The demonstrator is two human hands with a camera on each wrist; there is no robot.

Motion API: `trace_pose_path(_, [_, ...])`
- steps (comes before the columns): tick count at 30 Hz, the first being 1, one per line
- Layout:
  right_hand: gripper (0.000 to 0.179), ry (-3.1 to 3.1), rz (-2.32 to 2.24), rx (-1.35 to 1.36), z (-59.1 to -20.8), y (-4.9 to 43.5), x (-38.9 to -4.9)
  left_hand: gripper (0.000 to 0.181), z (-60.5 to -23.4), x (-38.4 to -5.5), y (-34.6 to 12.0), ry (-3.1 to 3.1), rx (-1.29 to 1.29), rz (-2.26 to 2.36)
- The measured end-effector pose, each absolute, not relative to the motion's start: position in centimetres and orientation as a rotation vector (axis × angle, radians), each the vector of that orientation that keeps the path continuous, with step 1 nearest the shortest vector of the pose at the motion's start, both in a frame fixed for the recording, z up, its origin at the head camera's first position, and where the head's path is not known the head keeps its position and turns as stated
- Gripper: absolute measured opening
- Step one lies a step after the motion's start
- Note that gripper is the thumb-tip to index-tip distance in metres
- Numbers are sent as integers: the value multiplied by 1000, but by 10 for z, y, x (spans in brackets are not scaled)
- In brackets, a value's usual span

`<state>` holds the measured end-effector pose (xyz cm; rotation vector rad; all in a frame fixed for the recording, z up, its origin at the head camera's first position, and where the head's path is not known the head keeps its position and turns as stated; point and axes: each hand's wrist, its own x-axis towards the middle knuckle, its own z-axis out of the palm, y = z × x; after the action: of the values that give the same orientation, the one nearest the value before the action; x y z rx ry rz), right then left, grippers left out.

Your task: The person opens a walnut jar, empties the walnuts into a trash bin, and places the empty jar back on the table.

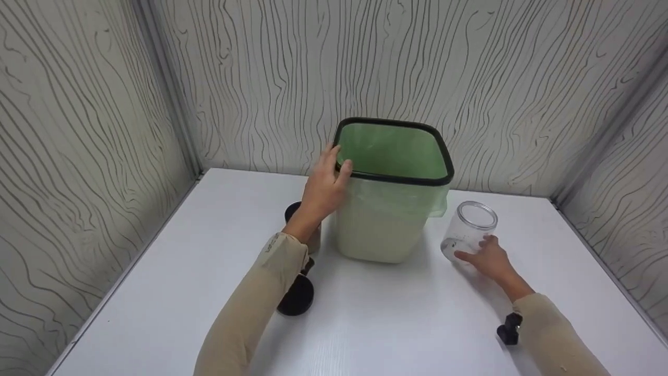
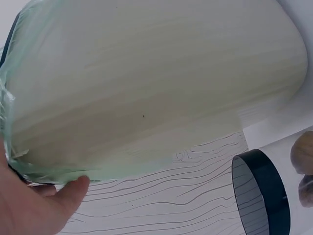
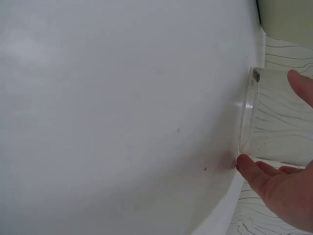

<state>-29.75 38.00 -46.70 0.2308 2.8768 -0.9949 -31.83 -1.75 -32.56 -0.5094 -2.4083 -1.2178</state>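
A bin (image 1: pixel 383 224) with a translucent green liner bag and a black rim stands mid-table. My left hand (image 1: pixel 326 185) grips its left rim. The left wrist view shows the thumb against the lined outside of the bin (image 2: pixel 156 83), with the other fingers mostly hidden. To the right, a clear jar (image 1: pixel 464 235) stands upright with a few small dark bits near its base. My right hand (image 1: pixel 493 259) holds that jar low on its near right side. In the right wrist view, thumb and fingers lie on opposite sides of the jar (image 3: pixel 279 117).
Behind my left forearm is a partly hidden container with a black top (image 1: pixel 293 210). A round black object (image 1: pixel 296 296) lies nearer. Brown rounded things (image 2: pixel 302 152) show at the left wrist view's right edge. Patterned wall panels (image 1: pixel 313 78) enclose the white table (image 1: pixel 376 318).
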Motion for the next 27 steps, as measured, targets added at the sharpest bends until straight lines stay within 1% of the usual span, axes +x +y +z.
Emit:
trace_pose_path(8, [110, 2892, -1009, 169, -466, 381, -291, 64, -322, -312, -27, -2411, -476, -1142])
trace_pose_path(14, [103, 2903, -986, 98, -464, 379, -279, 63, -328, -308, -40, -2407, -477, -1144])
trace_pose_path(22, [98, 2915, -944, 36, -459, 376, -261, 65, -351, -306, -65, -2461, -431, -1098])
trace_pose_path(27, [96, 2918, -907, 9, -456, 371, -249, 75, -372, -308, -79, -2546, -421, -1037])
